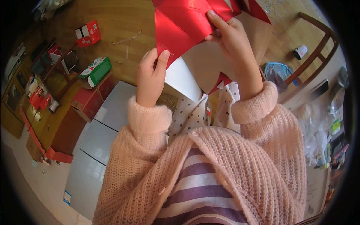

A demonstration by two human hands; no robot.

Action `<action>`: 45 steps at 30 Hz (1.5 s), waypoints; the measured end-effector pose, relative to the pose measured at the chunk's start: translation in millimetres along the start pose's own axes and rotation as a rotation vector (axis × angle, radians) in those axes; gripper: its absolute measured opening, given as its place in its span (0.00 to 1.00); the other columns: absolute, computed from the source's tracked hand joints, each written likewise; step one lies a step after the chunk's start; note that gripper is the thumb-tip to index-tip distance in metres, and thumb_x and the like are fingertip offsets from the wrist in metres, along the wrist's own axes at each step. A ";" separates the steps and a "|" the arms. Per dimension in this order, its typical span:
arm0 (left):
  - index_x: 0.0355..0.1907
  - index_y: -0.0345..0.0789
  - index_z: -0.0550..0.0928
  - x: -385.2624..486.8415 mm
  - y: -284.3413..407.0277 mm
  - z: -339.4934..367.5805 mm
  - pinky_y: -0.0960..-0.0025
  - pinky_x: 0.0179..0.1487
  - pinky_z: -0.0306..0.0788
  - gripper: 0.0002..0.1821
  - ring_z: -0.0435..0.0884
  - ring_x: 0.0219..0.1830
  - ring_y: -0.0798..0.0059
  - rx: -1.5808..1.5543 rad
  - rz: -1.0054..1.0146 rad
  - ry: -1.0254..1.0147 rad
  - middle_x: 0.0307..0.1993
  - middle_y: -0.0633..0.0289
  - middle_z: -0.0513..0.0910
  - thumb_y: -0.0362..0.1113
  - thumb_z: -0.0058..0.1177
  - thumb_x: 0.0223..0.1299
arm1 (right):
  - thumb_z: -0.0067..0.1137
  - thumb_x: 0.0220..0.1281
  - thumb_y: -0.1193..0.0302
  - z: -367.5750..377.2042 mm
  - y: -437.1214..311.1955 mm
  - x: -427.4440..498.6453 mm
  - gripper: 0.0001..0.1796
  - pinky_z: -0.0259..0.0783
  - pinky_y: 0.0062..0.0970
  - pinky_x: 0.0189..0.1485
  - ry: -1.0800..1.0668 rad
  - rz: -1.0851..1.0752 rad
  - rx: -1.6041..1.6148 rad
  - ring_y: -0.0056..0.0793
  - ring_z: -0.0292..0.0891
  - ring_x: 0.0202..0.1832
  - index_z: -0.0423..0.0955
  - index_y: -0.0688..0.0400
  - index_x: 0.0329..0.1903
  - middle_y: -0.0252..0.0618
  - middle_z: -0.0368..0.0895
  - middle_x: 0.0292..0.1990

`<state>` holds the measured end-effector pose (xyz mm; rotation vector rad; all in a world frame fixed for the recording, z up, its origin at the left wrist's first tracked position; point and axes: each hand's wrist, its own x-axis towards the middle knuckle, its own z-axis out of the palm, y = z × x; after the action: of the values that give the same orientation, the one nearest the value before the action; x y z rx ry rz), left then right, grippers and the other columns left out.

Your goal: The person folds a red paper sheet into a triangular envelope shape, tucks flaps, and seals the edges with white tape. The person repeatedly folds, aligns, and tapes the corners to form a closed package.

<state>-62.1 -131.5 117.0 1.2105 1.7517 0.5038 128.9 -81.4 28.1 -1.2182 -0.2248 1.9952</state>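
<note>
A shiny red folded sheet (182,25), creased along straight lines, spans both hands and runs out past the top edge. My left hand (152,76) pinches its lower left corner, thumb on top. Along the lower right edge, my right hand (229,39) grips the same sheet between thumb and fingers. Beneath it are a white panel (182,77) and a wide beige sheet or board (213,62), partly hidden by my right arm. A small red pointed piece (219,82) shows near my knees, over the dotted trousers (188,112).
To the left, a green box (98,71) sits on red cartons (87,101) beside a glossy pale cabinet (109,104). A red-and-white box (88,33) is on the wooden floor. At right are a wooden chair (323,47), a white cup (301,52), a blue bin (277,69) and plastic bags (315,126).
</note>
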 end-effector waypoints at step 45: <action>0.50 0.29 0.74 130.7 -67.0 -12.0 0.66 0.45 0.69 0.22 0.78 0.43 0.63 0.023 0.024 0.127 0.42 0.50 0.80 0.46 0.44 0.65 | 0.57 0.53 0.62 -21.9 53.4 -27.3 0.21 0.69 0.34 0.43 -0.978 -0.126 -1.748 0.41 0.78 0.35 0.73 0.48 0.52 0.42 0.82 0.31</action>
<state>-119.1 -42.7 14.2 1.2407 1.8561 0.5872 125.7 -142.0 8.1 -0.7395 -2.7875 1.8388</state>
